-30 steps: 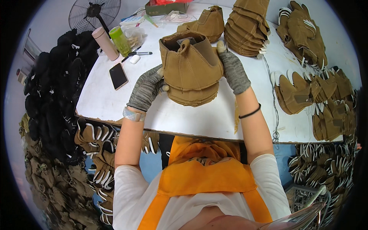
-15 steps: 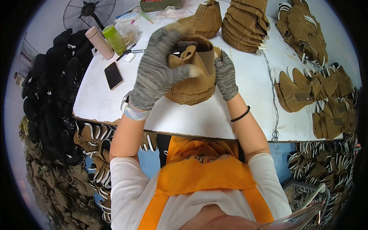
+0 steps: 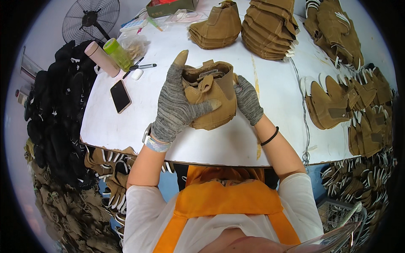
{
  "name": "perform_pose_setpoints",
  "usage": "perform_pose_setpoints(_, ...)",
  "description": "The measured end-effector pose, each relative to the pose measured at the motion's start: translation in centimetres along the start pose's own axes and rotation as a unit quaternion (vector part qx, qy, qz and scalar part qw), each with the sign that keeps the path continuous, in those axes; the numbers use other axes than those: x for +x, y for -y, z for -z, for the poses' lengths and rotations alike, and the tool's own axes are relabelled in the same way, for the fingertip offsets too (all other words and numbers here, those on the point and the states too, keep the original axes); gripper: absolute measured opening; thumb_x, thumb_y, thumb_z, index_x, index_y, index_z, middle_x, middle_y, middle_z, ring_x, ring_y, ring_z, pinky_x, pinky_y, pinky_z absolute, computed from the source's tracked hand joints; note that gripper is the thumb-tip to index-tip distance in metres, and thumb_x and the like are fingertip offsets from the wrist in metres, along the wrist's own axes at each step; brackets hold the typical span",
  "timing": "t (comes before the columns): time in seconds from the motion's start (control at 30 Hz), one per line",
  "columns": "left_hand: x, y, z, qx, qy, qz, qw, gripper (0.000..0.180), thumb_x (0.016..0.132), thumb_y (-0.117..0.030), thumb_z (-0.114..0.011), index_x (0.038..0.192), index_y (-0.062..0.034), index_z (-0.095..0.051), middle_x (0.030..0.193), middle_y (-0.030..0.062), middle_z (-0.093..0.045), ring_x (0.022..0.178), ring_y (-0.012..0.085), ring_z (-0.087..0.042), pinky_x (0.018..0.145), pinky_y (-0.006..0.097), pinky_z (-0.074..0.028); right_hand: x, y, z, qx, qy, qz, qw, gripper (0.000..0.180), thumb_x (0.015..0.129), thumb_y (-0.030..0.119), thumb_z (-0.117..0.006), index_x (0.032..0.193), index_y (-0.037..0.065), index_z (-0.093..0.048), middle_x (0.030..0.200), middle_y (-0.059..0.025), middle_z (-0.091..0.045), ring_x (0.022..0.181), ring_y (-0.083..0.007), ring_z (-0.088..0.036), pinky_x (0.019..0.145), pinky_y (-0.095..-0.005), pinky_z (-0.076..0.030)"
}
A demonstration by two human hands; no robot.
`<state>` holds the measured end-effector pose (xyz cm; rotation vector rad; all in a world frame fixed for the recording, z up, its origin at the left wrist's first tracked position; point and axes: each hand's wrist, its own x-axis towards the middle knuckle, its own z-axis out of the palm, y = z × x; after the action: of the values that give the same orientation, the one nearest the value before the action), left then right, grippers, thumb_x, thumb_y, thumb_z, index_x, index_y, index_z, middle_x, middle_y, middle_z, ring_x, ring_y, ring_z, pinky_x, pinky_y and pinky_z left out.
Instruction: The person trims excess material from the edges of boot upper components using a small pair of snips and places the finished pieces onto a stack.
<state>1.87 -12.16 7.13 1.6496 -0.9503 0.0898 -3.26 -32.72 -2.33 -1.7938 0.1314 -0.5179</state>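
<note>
A brown suede shoe upper (image 3: 213, 107) is held above the white table in front of me, its collar opening facing up and a loop tab at its front. My left hand (image 3: 175, 103), in a grey knit glove with bare fingertips, clasps its left side. The thumb lies across the front of the upper, and the fingers stretch up beside the opening. On the opposite side, my right hand (image 3: 249, 99), gloved alike, is closed at the upper's edge; its fingertips are partly hidden behind the upper. Farther back lie several stacked uppers (image 3: 215, 27) of the same brown.
A taller stack of uppers (image 3: 268, 31) stands at the back, with more pairs (image 3: 327, 103) at the right. A phone (image 3: 121, 96), pink bottle (image 3: 102, 59), green bottle (image 3: 118, 55) and marker (image 3: 143, 66) lie or stand at the left. A cord (image 3: 304, 114) runs down the table's right side.
My left hand's fingers have come away from over the top of the upper and now extend along its left side. The upper's opening shows more, and the whole view has shifted slightly.
</note>
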Motion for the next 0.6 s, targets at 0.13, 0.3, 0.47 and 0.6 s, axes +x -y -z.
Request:
perform_pose_setpoints(0.13,-0.1,0.8,-0.6,0.055,-0.003,0.015,0.998,0.109,0.056,-0.034,-0.092,0.14,-0.0019,-0.031,0.123,0.0152,-0.051,0.114,0.0247,-0.054,0.099,0.036,-0.046,-0.7,-3.4,0.1,0.104,0.013,-0.039,0.994,0.031,0.094,0.016,-0.05,0.12,0.0,-0.057,0.101,-0.011,-0.066,0.089,-0.0157,-0.059,0.081,-0.0293,-0.049)
perform_pose_setpoints(0.3,-0.5,3.2,-0.9,0.019,-0.005,0.016,1.0,0.106,0.058,-0.026,-0.092,0.14,-0.0063,-0.028,0.127,0.0137,-0.048,0.117,0.0241,-0.051,0.1,0.037,-0.045,-0.3,-1.8,-0.3,0.053,0.009,-0.08,0.995,0.032,0.095,0.024,-0.052,0.116,0.0,-0.059,0.097,-0.0101,-0.066,0.085,-0.0158,-0.059,0.079,-0.0291,-0.049)
perform_pose_setpoints(0.47,-1.1,4.7,-0.8,-0.09,-0.03,-0.028,0.995,0.118,0.055,-0.034,-0.093,0.144,-0.0019,-0.022,0.128,0.0172,-0.049,0.117,0.0251,-0.052,0.1,0.036,-0.045,2.7,0.5,2.8,-0.273,0.04,-0.079,0.958,0.035,0.095,0.033,-0.057,0.1,-0.001,-0.064,0.086,-0.0067,-0.067,0.078,-0.0129,-0.057,0.072,-0.0294,-0.049)
perform_pose_setpoints(0.6,-1.4,2.5,-1.3,-0.165,-0.043,0.042,0.985,0.13,0.053,-0.041,-0.092,0.148,-0.0048,-0.01,0.134,0.0184,-0.045,0.122,0.0281,-0.049,0.104,0.039,-0.042,9.0,4.7,5.3,-0.256,-0.149,0.08,0.952,0.031,0.091,0.034,-0.059,0.101,0.006,-0.066,0.084,-0.016,-0.066,0.077,-0.0284,-0.062,0.073,-0.0356,-0.048)
